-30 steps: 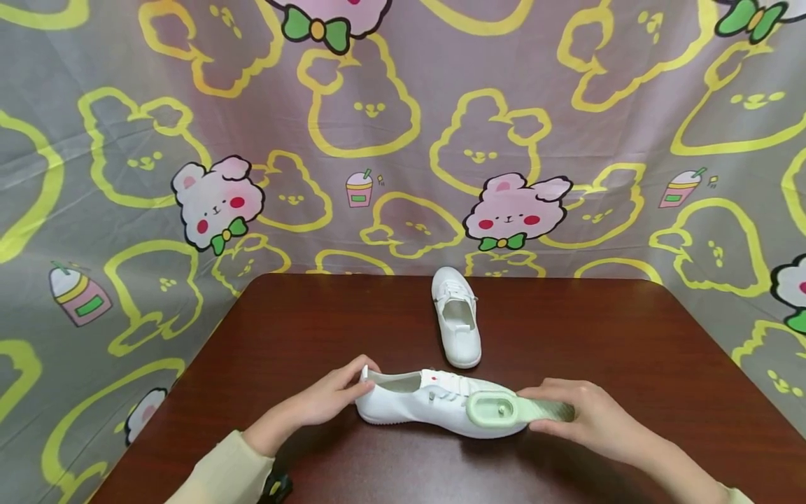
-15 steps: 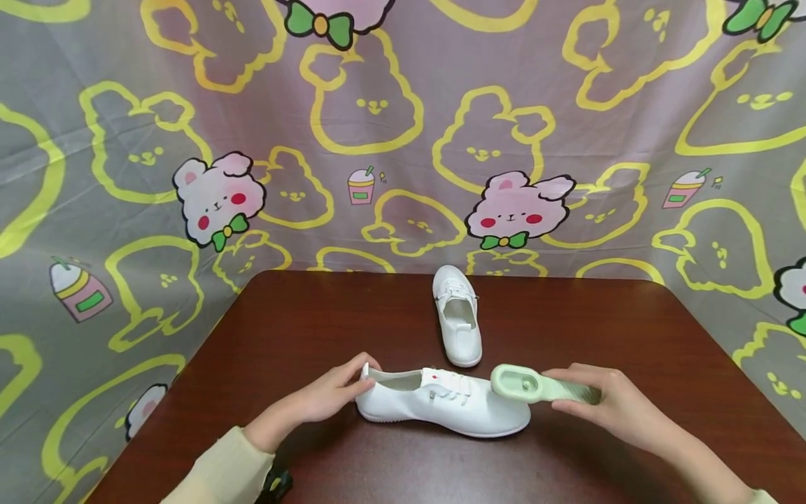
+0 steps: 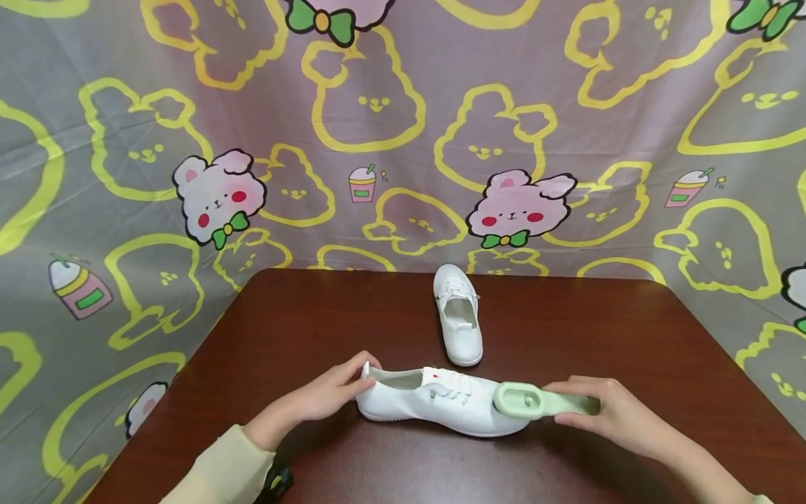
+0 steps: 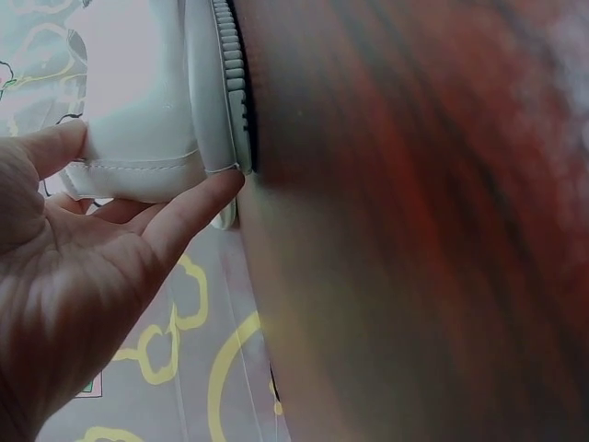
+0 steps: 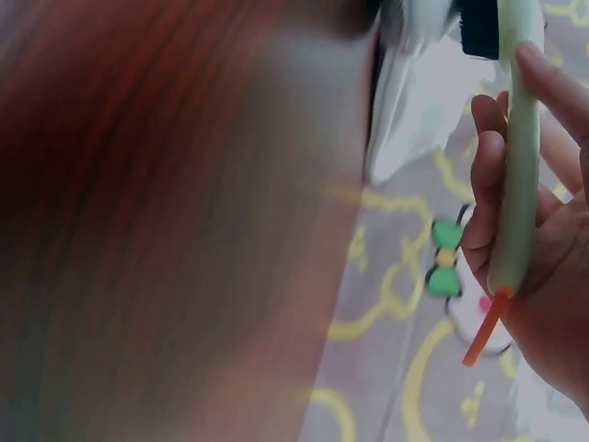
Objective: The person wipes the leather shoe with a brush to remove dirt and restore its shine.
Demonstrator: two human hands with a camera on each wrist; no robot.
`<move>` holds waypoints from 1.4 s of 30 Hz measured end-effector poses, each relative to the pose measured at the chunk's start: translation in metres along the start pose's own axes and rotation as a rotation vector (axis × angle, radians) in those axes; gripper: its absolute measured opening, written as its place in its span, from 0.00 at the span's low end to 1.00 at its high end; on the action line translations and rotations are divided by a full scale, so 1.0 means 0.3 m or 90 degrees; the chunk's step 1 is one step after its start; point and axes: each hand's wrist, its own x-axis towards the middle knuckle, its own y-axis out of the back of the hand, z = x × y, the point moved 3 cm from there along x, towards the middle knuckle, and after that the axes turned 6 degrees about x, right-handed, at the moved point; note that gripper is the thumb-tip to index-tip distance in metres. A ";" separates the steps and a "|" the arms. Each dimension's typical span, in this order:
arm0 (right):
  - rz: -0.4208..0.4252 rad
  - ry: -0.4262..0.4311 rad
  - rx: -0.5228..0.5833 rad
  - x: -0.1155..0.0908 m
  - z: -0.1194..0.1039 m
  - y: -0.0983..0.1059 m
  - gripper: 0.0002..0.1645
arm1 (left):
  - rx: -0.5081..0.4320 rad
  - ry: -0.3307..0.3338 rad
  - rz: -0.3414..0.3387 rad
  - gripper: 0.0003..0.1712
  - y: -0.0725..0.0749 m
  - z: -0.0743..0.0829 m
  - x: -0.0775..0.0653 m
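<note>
A white lace-up shoe (image 3: 434,406) lies sideways near the front of the table, toe to the right. My left hand (image 3: 330,392) grips its heel; in the left wrist view the thumb and fingers (image 4: 198,216) of that hand spread across the heel and sole edge. My right hand (image 3: 613,409) holds a pale green brush (image 3: 519,400) by its handle, the head over the shoe's toe. Dark bristles (image 5: 480,29) face the shoe in the right wrist view, and an orange cord (image 5: 486,330) hangs from the handle's end. Contact between bristles and shoe is blurred.
Behind the held shoe stands a second white shoe (image 3: 458,315), toe toward the back edge. The dark brown table (image 3: 315,315) ends at a patterned cloth (image 3: 403,140). A small black object (image 3: 275,484) sits by the left sleeve.
My right hand has moved the brush from the shoe's near side up and right over the toe, then slightly down. The left hand and both shoes keep their places.
</note>
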 end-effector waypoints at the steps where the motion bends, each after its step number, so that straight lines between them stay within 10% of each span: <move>1: 0.015 -0.022 -0.021 -0.007 0.015 0.013 0.24 | 0.002 0.000 0.001 0.12 0.000 -0.001 0.001; 8: 0.066 -0.133 -0.071 -0.047 0.040 0.069 0.22 | -0.002 0.003 -0.003 0.11 -0.004 -0.011 0.000; 19: -0.053 0.001 0.065 -0.041 -0.006 0.004 0.25 | -0.009 0.005 0.004 0.11 -0.004 0.002 -0.002; 29: 0.049 -0.180 -0.073 -0.099 0.073 0.105 0.22 | -0.011 -0.001 0.002 0.11 0.000 0.012 0.000; 42: -0.073 -0.003 0.073 -0.031 -0.011 -0.001 0.23 | -0.006 -0.007 0.007 0.10 0.000 0.008 0.002</move>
